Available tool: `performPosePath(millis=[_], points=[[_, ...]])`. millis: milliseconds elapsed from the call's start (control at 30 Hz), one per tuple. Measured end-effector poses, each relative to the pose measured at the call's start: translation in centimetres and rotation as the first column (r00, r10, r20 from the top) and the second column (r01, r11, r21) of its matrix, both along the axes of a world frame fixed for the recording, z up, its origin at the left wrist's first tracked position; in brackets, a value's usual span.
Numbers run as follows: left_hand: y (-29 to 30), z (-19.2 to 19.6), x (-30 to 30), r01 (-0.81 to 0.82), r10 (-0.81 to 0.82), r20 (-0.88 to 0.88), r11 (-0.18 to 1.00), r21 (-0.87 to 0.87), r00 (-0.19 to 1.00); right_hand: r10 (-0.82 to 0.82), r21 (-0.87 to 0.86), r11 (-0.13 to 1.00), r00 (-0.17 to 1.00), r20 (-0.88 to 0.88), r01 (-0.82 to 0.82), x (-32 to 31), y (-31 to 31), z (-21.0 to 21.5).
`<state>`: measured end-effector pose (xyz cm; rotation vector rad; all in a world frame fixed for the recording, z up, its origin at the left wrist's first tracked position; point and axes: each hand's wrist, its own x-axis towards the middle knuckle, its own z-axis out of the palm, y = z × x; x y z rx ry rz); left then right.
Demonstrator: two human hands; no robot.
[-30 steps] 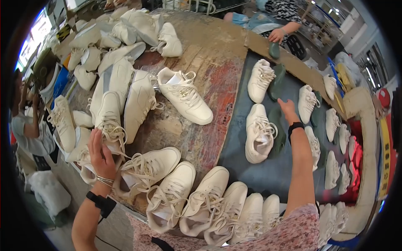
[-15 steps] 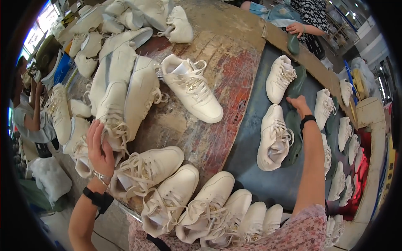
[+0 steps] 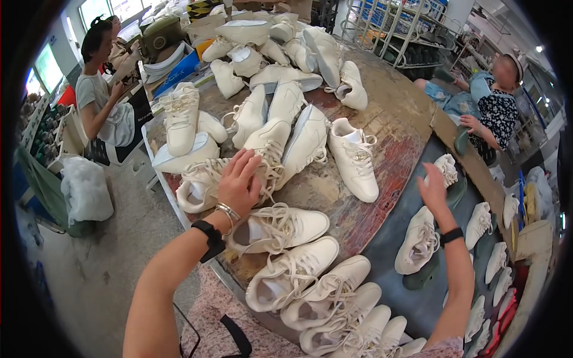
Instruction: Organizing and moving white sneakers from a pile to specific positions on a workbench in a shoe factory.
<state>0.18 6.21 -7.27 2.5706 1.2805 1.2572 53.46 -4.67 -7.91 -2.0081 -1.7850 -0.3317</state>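
Note:
My left hand (image 3: 240, 182) rests palm down on a white laced sneaker (image 3: 206, 179) at the near left edge of the worn wooden table (image 3: 388, 128), fingers spread. My right hand (image 3: 434, 190) hovers open over the dark conveyor belt (image 3: 394, 238), between a white sneaker (image 3: 446, 169) beyond it and another white sneaker (image 3: 418, 240) nearer me. A lone white sneaker (image 3: 355, 158) lies on the table between my hands. Both wrists wear black bands.
A row of white sneakers (image 3: 310, 286) lines the near table edge. A heap of white sneakers (image 3: 280, 65) fills the far table. More sneakers (image 3: 495, 262) sit along the belt's right side. One person (image 3: 98, 89) stands at left, another (image 3: 495, 101) sits at far right.
The view has swung left and up. My left hand moved onto the sneaker at the table's edge. My right hand stays raised over the belt.

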Motion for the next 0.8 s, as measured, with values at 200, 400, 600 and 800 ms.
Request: performPosePath(millis=[200, 400, 600, 800], points=[[0.3, -0.6, 0.7, -0.007, 0.007, 0.012, 1.000, 0.023, 1.000, 0.153, -0.012, 0.984, 0.880, -0.450, -0.177, -17.3, 11.1, -3.1], [0.8, -1.2, 0.2, -0.016, 0.012, 0.051, 0.998, 0.069, 0.999, -0.183, -0.169, 0.980, 0.795, -0.578, 0.103, -20.7, 10.6, -0.9], [0.9, -1.9, 0.0, -0.019, 0.016, 0.043, 0.996, 0.084, 0.999, -0.273, -0.074, 0.962, 0.943, -0.192, 0.263, -25.7, 1.5, -3.9], [0.0, -2.5, 0.9, -0.068, 0.067, 0.045, 0.998, 0.004, 0.997, -0.263, 0.125, 0.947, 0.939, -0.223, 0.295, -28.2, -0.1, -4.1]])
